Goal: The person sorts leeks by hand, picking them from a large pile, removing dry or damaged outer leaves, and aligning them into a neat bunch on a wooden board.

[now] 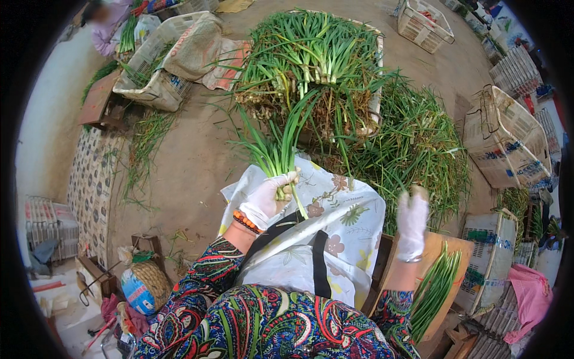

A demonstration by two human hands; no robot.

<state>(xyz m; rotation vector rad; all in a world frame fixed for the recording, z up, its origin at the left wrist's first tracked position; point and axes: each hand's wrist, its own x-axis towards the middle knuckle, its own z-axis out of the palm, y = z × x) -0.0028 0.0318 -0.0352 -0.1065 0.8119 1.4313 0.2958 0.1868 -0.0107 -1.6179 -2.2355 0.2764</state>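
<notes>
My left hand, in a thin white glove, is closed round a small bunch of leafy greens, flat-leaved and pale-stemmed like garlic chives. Their leaves fan away from me and a pale stem end sticks out below the fingers, above my floral apron. To the right, my gloved right hand is raised beside the near end of a green heap, its fingers smeared by motion. Beneath that forearm, a wooden board bears a neat row of slim green stalks.
Ahead stands a crate piled with rooted greens. A loose heap of greens lies to its right. White plastic crates line the right side; another crate with sacking stands far left, near a person. A woven basket sits near left.
</notes>
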